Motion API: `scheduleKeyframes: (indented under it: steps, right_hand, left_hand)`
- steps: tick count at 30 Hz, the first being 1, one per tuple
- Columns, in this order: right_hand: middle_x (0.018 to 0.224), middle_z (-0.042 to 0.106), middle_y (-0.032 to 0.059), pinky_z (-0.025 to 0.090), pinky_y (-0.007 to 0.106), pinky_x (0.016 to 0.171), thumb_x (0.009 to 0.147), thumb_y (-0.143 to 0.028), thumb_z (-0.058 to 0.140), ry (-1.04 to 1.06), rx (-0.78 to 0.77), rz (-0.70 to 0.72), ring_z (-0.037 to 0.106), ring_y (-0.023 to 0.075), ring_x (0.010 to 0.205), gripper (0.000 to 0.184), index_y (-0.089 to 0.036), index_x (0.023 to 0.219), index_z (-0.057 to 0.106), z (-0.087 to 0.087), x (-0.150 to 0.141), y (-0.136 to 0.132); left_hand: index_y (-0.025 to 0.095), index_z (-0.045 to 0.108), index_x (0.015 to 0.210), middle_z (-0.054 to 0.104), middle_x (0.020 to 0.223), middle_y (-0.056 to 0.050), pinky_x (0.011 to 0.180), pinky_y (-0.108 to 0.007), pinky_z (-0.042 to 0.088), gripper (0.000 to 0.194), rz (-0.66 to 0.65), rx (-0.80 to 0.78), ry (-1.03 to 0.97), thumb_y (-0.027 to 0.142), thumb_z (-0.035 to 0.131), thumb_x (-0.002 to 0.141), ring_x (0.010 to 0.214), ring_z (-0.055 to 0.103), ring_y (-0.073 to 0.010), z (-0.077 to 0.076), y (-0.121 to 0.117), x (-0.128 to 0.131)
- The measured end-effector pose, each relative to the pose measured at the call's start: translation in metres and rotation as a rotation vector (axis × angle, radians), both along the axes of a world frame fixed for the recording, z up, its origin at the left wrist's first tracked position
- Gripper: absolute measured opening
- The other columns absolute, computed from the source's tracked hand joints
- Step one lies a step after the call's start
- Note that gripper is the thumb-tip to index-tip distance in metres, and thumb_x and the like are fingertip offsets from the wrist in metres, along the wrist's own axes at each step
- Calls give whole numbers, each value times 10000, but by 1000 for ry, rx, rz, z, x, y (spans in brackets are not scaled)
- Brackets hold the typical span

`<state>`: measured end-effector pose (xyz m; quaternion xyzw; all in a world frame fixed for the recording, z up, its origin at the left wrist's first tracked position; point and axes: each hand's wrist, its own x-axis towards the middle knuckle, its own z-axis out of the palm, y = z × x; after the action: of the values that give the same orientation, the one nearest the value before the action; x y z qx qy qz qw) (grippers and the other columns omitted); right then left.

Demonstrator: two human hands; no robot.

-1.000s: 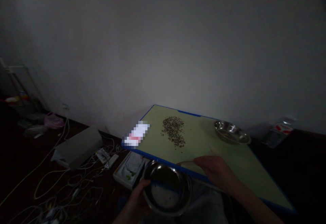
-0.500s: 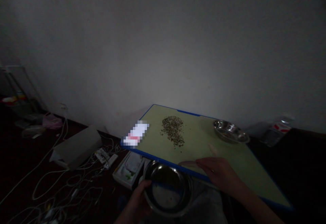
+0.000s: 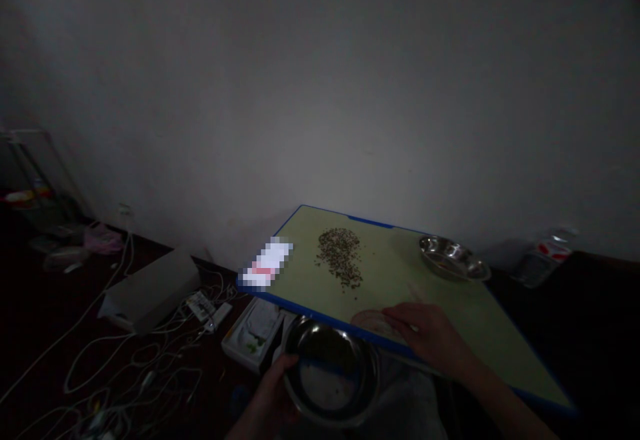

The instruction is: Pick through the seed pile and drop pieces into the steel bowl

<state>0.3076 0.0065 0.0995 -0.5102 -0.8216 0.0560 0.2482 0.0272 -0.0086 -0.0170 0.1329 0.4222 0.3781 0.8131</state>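
My left hand [image 3: 280, 387] grips the left rim of a shiny steel bowl [image 3: 369, 377], held below the table's front edge. Dark matter shows inside the bowl, too dim to name. Over the front of a pale green, blue-edged table [image 3: 393, 263], my right hand [image 3: 425, 333] is closed on a thin, see-through rounded piece with a reddish rim [image 3: 373, 322]; its kind is unclear. Beyond that hand, a patch of small dark seed-like grains [image 3: 340, 251] is spread across the tabletop.
A second steel bowl [image 3: 453, 263] stands at the table's right rear. A blurred-out bright rectangle [image 3: 267, 263] lies on the left corner. Tangled cables [image 3: 145, 367], a long box [image 3: 153, 290] and a white tray [image 3: 253, 337] are on the floor at left. A wall rises behind.
My right hand has shifted slightly up and left, and the see-through piece now shows more of its face. My left hand and the bowl stay nearly in place.
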Motion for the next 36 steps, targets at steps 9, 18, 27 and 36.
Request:
scheduleKeyframes:
  steps: [9, 18, 27, 36]
  right_hand:
    - [876, 745, 75, 538, 282, 689, 893, -266, 425, -36, 132, -206, 701, 198, 753, 330, -196, 908, 747, -10, 6, 11]
    - [887, 745, 57, 530, 277, 680, 879, -227, 428, -94, 113, -219, 699, 192, 747, 321, -226, 910, 747, -15, -1, 25]
    - [833, 741, 58, 533, 254, 655, 890, -214, 419, -20, 70, -46, 690, 164, 705, 320, -188, 947, 732, -10, -20, -7]
    - [866, 746, 58, 544, 272, 676, 894, -252, 423, -1, 135, -158, 700, 183, 745, 317, -209, 917, 737, -17, -13, 9]
  left_hand:
    - [163, 633, 557, 549, 406, 32, 405, -204, 293, 317, -2, 15, 72, 454, 657, 679, 392, 481, -92, 4, 1, 2]
    - [195, 628, 582, 572, 430, 40, 428, -215, 318, 260, 25, 13, 86, 429, 641, 693, 425, 490, -98, 8, 2, 1]
    - [174, 657, 675, 666, 549, -14, 481, -251, 370, 300, -17, -32, 124, 472, 642, 650, 505, 559, -147, 1, 7, 1]
    - [173, 654, 724, 657, 539, 4, 544, -264, 414, 260, 14, 4, 78, 416, 683, 636, 534, 582, -156, -2, 5, -1]
